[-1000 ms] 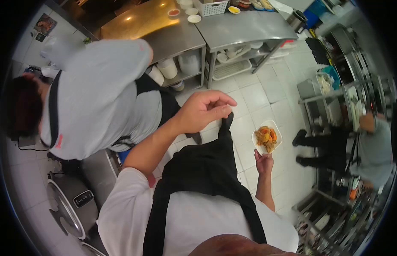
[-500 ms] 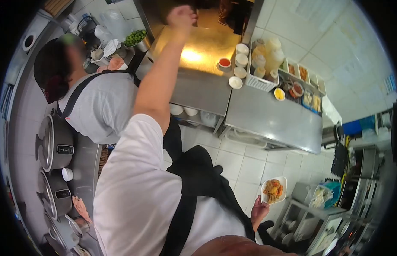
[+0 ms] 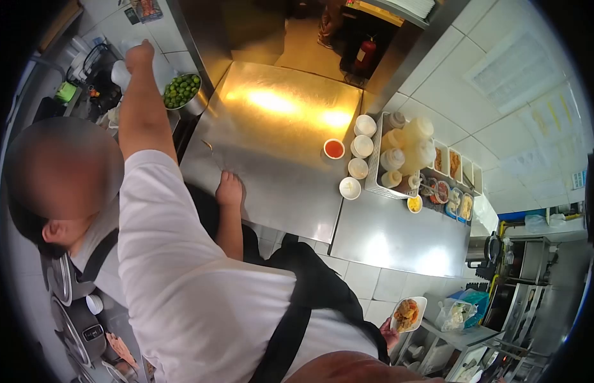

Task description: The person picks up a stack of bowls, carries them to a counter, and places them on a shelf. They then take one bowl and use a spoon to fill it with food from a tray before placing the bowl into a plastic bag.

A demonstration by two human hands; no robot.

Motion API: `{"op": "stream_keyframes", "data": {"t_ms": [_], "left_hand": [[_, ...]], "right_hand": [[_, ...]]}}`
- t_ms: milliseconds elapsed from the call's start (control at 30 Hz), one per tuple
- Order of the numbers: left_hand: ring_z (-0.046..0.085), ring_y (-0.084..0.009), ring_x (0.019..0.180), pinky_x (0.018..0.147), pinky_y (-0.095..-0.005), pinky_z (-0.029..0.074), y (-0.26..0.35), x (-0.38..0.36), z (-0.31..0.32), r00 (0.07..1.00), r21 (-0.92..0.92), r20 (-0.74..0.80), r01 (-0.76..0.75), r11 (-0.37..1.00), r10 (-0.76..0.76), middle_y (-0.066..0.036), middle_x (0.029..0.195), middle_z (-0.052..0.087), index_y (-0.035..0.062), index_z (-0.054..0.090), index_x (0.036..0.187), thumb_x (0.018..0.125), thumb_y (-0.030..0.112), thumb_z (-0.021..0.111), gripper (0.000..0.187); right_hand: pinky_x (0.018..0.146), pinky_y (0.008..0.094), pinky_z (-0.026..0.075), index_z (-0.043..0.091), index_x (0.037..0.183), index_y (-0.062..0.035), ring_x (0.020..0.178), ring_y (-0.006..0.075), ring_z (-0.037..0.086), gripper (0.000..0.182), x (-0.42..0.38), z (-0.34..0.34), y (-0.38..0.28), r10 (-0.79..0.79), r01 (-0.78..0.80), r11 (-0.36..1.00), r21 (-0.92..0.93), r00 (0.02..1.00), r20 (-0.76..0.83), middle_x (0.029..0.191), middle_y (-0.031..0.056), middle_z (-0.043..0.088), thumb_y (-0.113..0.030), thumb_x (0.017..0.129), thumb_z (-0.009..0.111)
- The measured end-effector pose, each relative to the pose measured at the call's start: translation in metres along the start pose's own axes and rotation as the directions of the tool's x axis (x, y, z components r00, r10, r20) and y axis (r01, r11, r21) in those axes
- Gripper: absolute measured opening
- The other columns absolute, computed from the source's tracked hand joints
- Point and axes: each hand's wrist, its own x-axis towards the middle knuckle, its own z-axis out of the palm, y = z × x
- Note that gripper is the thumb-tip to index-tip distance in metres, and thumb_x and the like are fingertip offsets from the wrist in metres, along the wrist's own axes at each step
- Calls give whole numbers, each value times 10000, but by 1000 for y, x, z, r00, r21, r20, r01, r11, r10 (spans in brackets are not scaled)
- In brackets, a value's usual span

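Top-down kitchen view from a head cam. The wearer's left hand is raised far up and to the left, fingers curled into a loose fist next to a white object by the wall; cannot tell if the grip pinches anything. The right hand is low at bottom right, grip closed under the edge of a small white plate w/ orange and brown food, held level above the floor tiles and just beside a low shelf carrying a plastic bag. Between the two arms lies a steel tabletop w/ warm light glare. A co-worker's hand rests flat on its near edge; that person stands at left in a grey shirt w/ dark apron straps. A metal bowl of limes sits at the tabletop's far left corner. At right are a red sauce cup, several white cups and a white basket of squeeze bottles.
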Motion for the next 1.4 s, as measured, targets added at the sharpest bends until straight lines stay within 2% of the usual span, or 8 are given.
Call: {"op": "stream_keyframes", "data": {"t_ms": [433,667,767,900,1000,1100,1300,1400], "left_hand": [[629,-360,1095,855,-489,526,-20,85,30,981,140,33,-194,971,192,-184,1136,671,80,699,1112,921,308,427,403],[698,-320,924,752,-414,568,16,165,-53,598,700,-147,-500,510,788,-123,967,715,126,677,951,857,150,576,139],[632,-293,1111,904,-503,509,82,111,-143,743,813,-320,-103,573,587,-59,1196,659,268,528,1311,903,345,575,418],[612,-250,1026,840,-456,494,130,-29,-207,568,347,-592,-461,817,572,-40,1125,646,233,535,1283,913,346,570,389],[598,-217,962,793,-421,483,152,-162,-200,528,-384,-616,-849,362,585,-25,1072,637,207,541,1263,920,347,566,371],[583,-185,899,745,-386,472,171,-326,-173,509,-859,-303,-512,1,805,-11,1019,627,181,546,1242,928,348,563,356],[553,-120,771,650,-317,449,127,-742,-172,-811,-805,59,307,508,582,17,913,608,130,557,1201,943,350,555,340],[538,-88,708,602,-282,438,91,-873,-218,-924,-607,-357,120,786,-134,32,860,598,104,563,1180,950,351,551,338]], "right_hand": [[983,393,530,441,1328,70,1074,334,619,587,41,40,22,-119,110,982,-156,992,-49,1198,214,594,8,746,486],[1048,437,477,424,1332,93,1151,362,566,583,50,51,8,-77,67,989,-133,995,-67,1259,232,554,17,756,456],[1083,456,433,410,1354,89,1190,365,538,615,54,57,11,-217,226,952,-207,974,66,1293,229,533,18,746,469],[1134,421,356,438,1351,63,1260,305,485,411,62,52,6,-240,256,952,-166,964,113,1350,193,512,-77,965,439],[1117,476,373,392,1341,79,1261,394,466,563,52,31,-4,-193,193,981,-9,981,-24,1350,224,480,16,787,470],[936,460,529,444,1285,15,1085,392,604,555,41,20,-37,-155,153,987,-58,987,-42,1198,206,589,7,735,520],[773,387,605,387,1389,-85,925,339,678,672,60,-18,-78,-167,173,981,-93,984,69,1231,166,593,-9,731,504],[867,446,573,350,1429,-87,1080,329,621,723,66,-41,-101,-215,215,977,6,973,84,1320,151,531,-4,723,482]]}}
